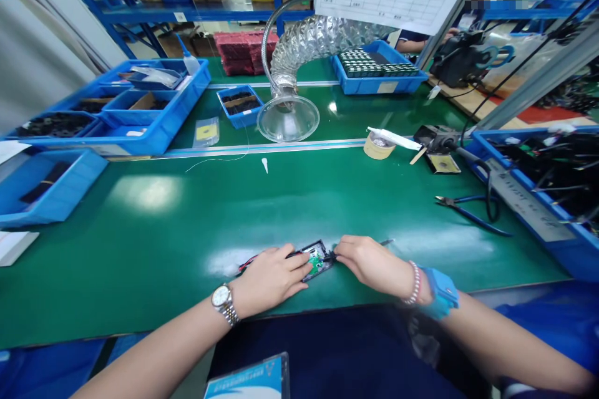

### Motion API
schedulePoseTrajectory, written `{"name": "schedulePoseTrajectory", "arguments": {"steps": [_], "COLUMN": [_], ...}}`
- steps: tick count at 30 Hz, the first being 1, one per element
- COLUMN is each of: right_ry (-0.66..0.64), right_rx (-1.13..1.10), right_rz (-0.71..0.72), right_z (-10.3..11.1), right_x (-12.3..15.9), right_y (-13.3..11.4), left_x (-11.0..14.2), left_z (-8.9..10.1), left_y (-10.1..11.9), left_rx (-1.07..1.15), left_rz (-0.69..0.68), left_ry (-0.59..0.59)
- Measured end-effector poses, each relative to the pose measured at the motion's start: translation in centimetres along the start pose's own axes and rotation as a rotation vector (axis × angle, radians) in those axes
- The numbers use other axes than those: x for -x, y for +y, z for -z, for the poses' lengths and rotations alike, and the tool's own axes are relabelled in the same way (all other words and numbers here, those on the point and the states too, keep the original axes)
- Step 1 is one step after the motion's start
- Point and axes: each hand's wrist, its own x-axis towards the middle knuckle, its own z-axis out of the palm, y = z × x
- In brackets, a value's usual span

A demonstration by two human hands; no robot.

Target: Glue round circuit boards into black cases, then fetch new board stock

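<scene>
A small black plastic case with a green circuit board (317, 263) in it lies near the front edge of the bench. My left hand (274, 277) rests over its left part, fingers extended and gripping it against the bench top. Red and black wires (246, 264) stick out to the left of that hand. At the case's right end, the fingers of my right hand (362, 257) are pinched on a black cable (331, 255). Its exact shape is mostly hidden by the fingers. A thin dark end (387, 242) shows beyond my right hand.
Blue-handled cutters (472, 212) lie at right, beside a blue bin of black cables (528, 190). A tape roll (378, 146) bears a white tube (395, 138). The fume hood (288, 120) hangs mid-bench. Divided blue trays (161, 137) stand left; a small white nozzle (265, 165) lies ahead.
</scene>
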Motion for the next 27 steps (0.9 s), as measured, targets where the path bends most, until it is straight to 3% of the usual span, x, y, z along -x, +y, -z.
{"name": "schedulePoseTrajectory", "arguments": {"steps": [4, 9, 12, 19, 23, 27], "right_ry": [0.091, 0.169, 0.127, -0.143, -0.141, -0.038], "right_rx": [-0.065, 0.045, 0.149, 0.268, 0.287, 0.145], "right_rz": [0.182, 0.193, 0.205, 0.243, 0.229, 0.156], "right_z": [-0.8, -2.1, -1.8, -0.5, -1.1, -1.5], "right_x": [-0.8, -0.6, -0.8, -2.2, -2.0, -1.0], "right_y": [0.9, 1.3, 1.1, 0.6, 0.3, 1.2], "left_x": [-0.2, -0.2, -0.1, -0.2, -0.2, -0.2], "left_z": [0.1, 0.2, 0.2, 0.1, 0.1, 0.2], "left_y": [-0.1, 0.0, 0.1, 0.2, 0.2, 0.3], "left_rx": [0.020, 0.020, 0.018, 0.037, 0.041, 0.039], "left_rz": [0.003, 0.024, 0.027, 0.037, 0.040, 0.039], "left_ry": [-0.013, -0.013, -0.026, -0.023, -0.024, -0.030]}}
